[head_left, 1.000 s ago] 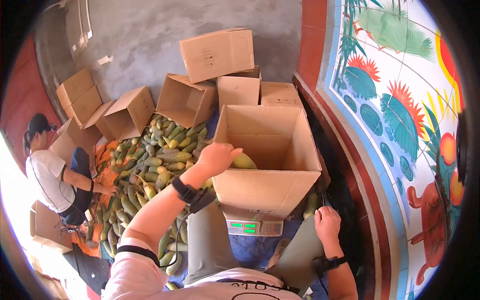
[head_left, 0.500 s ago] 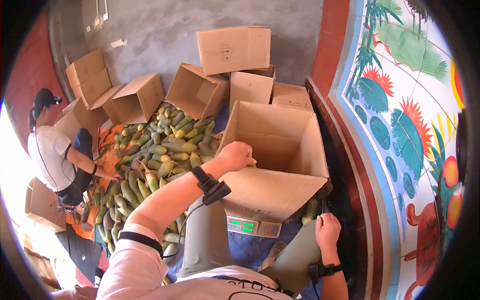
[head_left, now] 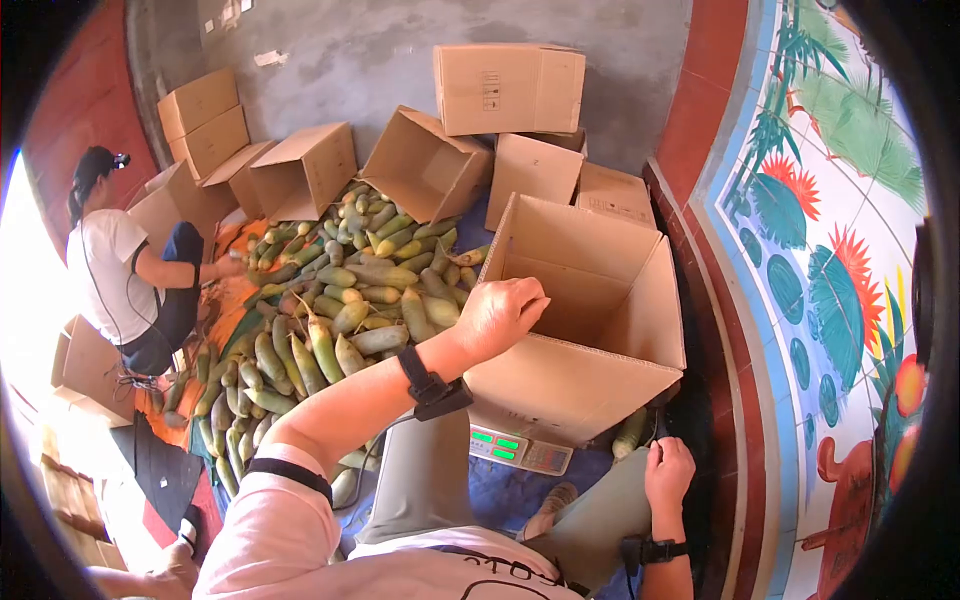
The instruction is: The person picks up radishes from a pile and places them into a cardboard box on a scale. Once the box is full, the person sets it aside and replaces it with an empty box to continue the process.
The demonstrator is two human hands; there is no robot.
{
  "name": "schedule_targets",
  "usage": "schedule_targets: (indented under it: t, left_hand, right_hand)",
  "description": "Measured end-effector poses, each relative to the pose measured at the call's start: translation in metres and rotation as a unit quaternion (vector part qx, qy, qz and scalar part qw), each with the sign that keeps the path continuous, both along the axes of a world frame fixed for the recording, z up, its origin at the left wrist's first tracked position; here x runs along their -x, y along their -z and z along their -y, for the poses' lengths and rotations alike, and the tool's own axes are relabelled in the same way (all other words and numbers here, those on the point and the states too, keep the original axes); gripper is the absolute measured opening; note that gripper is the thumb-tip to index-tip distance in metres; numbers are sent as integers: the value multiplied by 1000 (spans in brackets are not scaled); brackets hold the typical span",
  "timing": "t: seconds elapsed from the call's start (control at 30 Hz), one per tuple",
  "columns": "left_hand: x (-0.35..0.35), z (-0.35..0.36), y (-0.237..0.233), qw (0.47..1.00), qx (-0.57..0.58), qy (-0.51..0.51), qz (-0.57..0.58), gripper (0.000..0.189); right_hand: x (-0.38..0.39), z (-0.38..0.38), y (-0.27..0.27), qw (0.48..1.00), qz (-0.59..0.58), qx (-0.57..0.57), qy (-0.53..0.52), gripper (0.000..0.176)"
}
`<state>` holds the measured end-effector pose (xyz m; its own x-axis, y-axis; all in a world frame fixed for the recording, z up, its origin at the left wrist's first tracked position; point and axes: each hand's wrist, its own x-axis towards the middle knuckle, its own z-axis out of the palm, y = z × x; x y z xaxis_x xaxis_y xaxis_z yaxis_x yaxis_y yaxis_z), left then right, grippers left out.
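My left hand (head_left: 503,318) is at the near left rim of a tall open cardboard box (head_left: 570,385), its fingers curled in; whatever they may hold is hidden. The box stands on a digital scale (head_left: 518,449) with lit green displays. My right hand (head_left: 669,474) rests by my right knee, fingers closed, with a thin dark thing (head_left: 660,425) just above it that I cannot make out. One green radish (head_left: 630,434) lies beyond that hand, beside the box. To the left spreads a big pile of green radishes (head_left: 350,318).
Several cardboard boxes (head_left: 510,90) stand along the grey wall, some tipped on their sides. A co-worker (head_left: 125,260) crouches at the left, one hand reaching to the pile. On the right rises a painted tile wall (head_left: 800,260). Blue sheeting (head_left: 490,495) covers the floor.
My left hand has lifted slightly off the box's near rim, fingers still curled. The whole view has shifted to the right and up a little. The co-worker's hand has moved farther back over the pile.
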<state>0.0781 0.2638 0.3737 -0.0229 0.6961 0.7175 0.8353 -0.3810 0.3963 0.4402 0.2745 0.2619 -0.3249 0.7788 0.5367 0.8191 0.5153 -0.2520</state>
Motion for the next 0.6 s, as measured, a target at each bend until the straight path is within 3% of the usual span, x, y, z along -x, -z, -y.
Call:
schedule_targets:
  t: [0.07,0.13,0.17,0.23,0.4,0.53,0.6]
  left_hand:
    - [2,10,1,1000,-6,9,14,9]
    - [5,21,1,993,-115,18,19,7]
    - [9,28,2,993,-115,16,20,7]
    - [21,46,7,990,-127,-32,59,7]
    - [74,89,62,978,-41,-173,108,6]
    - [120,139,163,939,157,-259,162,13]
    - [131,174,208,914,261,-291,108,16]
  right_hand:
    - [-1,0,-1,1000,4,2,1,10]
    - [0,2,-3,1000,10,5,4,9]
    - [0,1,-4,1000,11,5,2,9]
    - [1,2,-4,1000,-8,-5,-3,7]
    - [-1,2,-3,1000,0,0,3,8]
    - [-3,1,-2,1000,8,-4,-2,9]
    - [-1,1,-4,1000,19,2,-6,9]
